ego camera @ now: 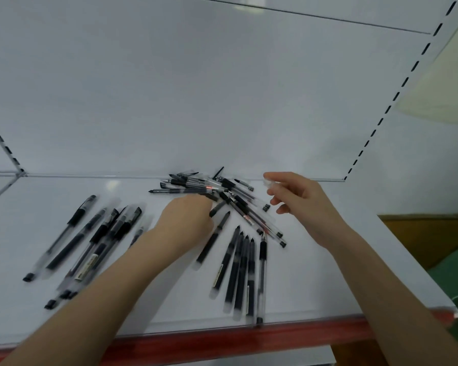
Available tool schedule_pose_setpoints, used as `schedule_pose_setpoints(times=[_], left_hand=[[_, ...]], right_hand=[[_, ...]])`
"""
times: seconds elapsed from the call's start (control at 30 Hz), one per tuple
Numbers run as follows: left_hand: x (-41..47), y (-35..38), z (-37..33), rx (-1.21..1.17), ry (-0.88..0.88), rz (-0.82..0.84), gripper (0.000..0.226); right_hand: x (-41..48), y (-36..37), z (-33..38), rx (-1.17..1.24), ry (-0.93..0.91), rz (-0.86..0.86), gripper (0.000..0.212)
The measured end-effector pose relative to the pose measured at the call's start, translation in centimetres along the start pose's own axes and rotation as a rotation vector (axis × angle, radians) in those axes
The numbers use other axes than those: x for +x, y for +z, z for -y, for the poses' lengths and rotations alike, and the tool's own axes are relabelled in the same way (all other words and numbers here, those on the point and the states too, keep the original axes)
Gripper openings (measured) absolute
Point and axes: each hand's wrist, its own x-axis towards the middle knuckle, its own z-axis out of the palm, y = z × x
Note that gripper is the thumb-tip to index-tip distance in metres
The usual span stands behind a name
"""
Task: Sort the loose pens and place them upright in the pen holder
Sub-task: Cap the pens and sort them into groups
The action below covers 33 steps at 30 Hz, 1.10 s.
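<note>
- White shelf [315, 273] fills the lower half of the frame; glossy, with a glare spot left of centre near the back.
- Red front edge [222, 339] runs along the bottom of the frame, rising toward the right.
- White back panel [196, 88] stands behind the shelf, with a thin dark seam across the top.
- Slotted upright [397, 93] runs diagonally on the right, its dark slots in a row; a second slotted upright [3, 143] is at the left edge.
- Right of the shelf: pale wall [444, 83] upper right, brown board [428, 233] below it, green floor [455, 270] lower right.
- Heap of pens [196, 184] lies criss-crossed at centre, against the back panel.
- Left group of pens [95, 239] lies flat at lower left, roughly parallel and slanted, blurred.
- Row of pens [241, 270] lies side by side at lower centre, tips toward the back, ends near the front edge.
- Single pen [213, 239] lies alone between the left hand and that row.
- Small black cap [266, 207] lies loose just right of the heap.
- Left hand [188, 220] rests on the near side of the heap; fingers [205, 202] are curled down among the pens, and whether they pinch one cannot be told.
- Right hand [302, 207] hovers right of the heap; thumb and forefinger pinch a small clear piece [271, 184], too blurred to name, and the other fingers are loosely curled.
</note>
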Motion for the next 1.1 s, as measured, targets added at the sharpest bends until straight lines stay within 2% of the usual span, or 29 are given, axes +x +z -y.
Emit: schedule_pose_setpoints(times=[0.1, 0.23, 0.33, 0.4, 0.5, 0.63, 0.83, 0.9, 1.1], left_hand=[[-1.2, -0.7, 1.1, -0.104, -0.059, -0.066, 0.021], [-3.3, -2.1, 1.8, -0.585, -0.068, -0.261, 0.006], [-5.3, -3.1, 1.9, -0.896, -0.048, -0.289, 0.017], [-6.4, -3.5, 1.9, -0.993, -0.026, -0.295, 0.017], [-7.4, -3.9, 2.1, -1.034, -0.002, -0.287, 0.006], [-8.0, -4.2, 2.2, -1.036, 0.027, -0.302, 0.018], [-8.4, -4.4, 2.0, -1.019, 0.025, -0.313, 0.014], [-8.4, -4.5, 1.9, -1.03, 0.029, -0.295, 0.006], [-8.7, -4.7, 1.5, -0.98, 0.041, -0.309, 0.017]], right_hand=[[0.1, 0.4, 0.4, -0.028, -0.009, 0.059, 0.019], [0.1, 0.9, 1.3, 0.059, -0.019, 0.065, 0.009], [0.0, 1.4, 2.3, 0.109, -0.051, 0.081, 0.013], [-0.1, 1.7, 3.0, 0.144, -0.076, 0.098, 0.019], [-0.4, 2.2, 4.2, 0.177, -0.13, 0.096, 0.018], [-0.9, 2.2, 5.7, 0.217, -0.183, 0.102, 0.011], [-1.1, 2.1, 6.5, 0.134, -0.222, 0.142, 0.015], [-1.2, 2.2, 6.6, 0.116, -0.228, 0.166, 0.017], [-1.5, 3.1, 6.4, 0.175, -0.23, 0.177, 0.017]])
